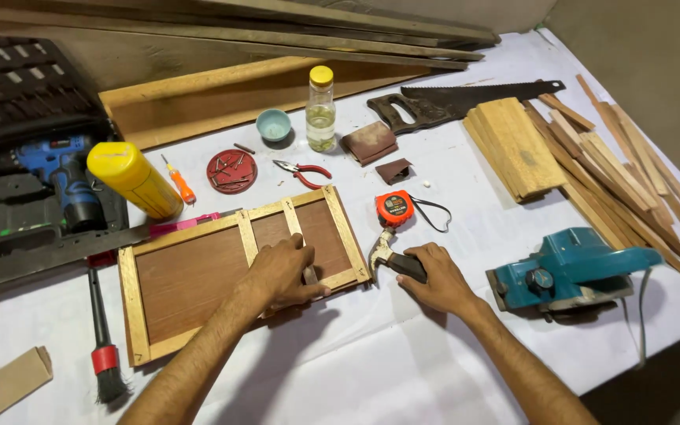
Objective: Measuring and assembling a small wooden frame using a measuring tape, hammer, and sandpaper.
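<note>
Frame point(242, 260) sits centre-left of the shot. Left hand point(281, 271) is curled, pinching something small at the lower rail; can't tell what. Right hand point(434, 279) is wrapped around the hammer point(391, 256) just right of the frame. I'd keep fingers low and start with light taps.

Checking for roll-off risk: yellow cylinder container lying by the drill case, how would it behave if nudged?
The yellow container lies on its side, so it would probably roll if pushed across its length. The orange screwdriver beside it might stop a roll that way. It looks like smooth plastic, so possibly slippery. Its weight can't be judged, since its contents are hidden.
</note>
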